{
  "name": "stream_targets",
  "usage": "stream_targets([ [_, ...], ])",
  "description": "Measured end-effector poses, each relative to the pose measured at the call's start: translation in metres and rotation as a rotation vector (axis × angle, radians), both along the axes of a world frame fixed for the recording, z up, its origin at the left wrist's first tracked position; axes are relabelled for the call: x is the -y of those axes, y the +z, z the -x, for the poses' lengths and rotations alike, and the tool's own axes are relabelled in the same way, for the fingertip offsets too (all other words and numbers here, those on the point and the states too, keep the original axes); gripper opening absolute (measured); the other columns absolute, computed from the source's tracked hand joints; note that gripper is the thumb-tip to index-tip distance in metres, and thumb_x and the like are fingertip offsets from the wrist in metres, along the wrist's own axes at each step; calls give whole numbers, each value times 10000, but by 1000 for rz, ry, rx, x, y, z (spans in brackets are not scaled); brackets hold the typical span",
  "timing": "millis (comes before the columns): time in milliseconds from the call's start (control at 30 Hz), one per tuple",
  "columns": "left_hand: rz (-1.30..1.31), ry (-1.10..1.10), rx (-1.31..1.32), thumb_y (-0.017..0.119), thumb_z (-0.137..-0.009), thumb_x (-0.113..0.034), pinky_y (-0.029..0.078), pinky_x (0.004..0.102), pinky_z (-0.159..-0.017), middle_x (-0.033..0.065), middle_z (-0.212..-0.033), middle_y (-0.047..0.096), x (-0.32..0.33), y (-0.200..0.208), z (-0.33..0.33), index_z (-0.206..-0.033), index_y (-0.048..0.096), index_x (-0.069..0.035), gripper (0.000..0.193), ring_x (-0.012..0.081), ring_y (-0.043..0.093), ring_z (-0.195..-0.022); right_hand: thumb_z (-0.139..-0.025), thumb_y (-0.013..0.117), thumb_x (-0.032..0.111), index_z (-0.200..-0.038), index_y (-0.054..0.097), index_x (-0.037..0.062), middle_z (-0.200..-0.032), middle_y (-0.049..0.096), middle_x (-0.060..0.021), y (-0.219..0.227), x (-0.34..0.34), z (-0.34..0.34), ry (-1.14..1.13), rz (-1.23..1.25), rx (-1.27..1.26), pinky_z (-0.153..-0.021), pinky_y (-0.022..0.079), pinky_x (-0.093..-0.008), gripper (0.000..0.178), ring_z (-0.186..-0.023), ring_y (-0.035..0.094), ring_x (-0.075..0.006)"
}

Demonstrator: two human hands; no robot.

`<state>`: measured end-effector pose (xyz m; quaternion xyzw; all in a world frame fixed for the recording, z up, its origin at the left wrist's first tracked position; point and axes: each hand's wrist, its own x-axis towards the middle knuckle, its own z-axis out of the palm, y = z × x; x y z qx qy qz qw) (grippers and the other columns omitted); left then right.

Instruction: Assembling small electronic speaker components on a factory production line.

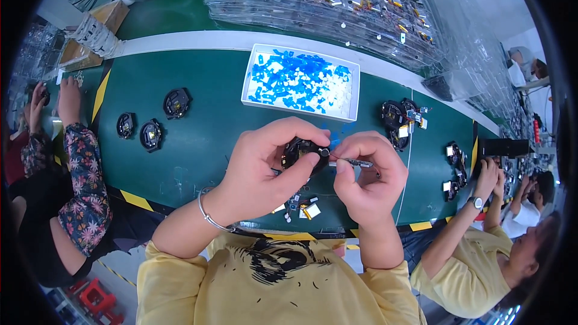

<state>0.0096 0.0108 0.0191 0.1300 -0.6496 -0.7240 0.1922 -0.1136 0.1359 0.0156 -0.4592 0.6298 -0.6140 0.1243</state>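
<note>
Our left hand [262,159] pinches a round black plastic housing [294,151], probably for steadiness, beside the slim grey wired part [359,163] our right hand [376,177] grips.

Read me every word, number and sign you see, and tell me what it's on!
I can't read any words, numbers or signs here.
Small part in the right hand: any marks are too tiny.
Co-worker's wristwatch: dial too small.
Yellow shirt: black drawing, no readable letters.

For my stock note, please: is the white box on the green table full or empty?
Partly filled: the white box holds many blue pieces, with white patches showing between them.
</note>
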Motion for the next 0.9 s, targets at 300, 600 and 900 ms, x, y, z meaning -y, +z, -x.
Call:
stream_targets([
  [300,-21,78,-19,581,-869,37,507,177,-557,82,-982,639,-1,-6,3,-943,601,5,83,53,603,-802,-692,587,-84,-774,559,-21,-790,593,-102,0,-3,0,10,-1,-1,-661,481,-244,108,-727,593,-152],
  [600,-3,3,-22,538,-851,82,514,308,-826,97,-934,639,-1,-2,1,-956,604,27,136,249,619,-1056,-676,612,-65,-768,567,-16,-778,601,-96,0,-2,2,14,36,-51,-658,475,-247,113,-720,599,-162],
  [900,58,-31,23,552,-819,107,518,313,-828,119,-933,662,6,0,-2,-894,640,22,144,248,647,-998,-693,619,-48,-777,567,-19,-783,602,-97,1,-2,4,41,-13,24,-647,480,-246,103,-718,601,-162],
])
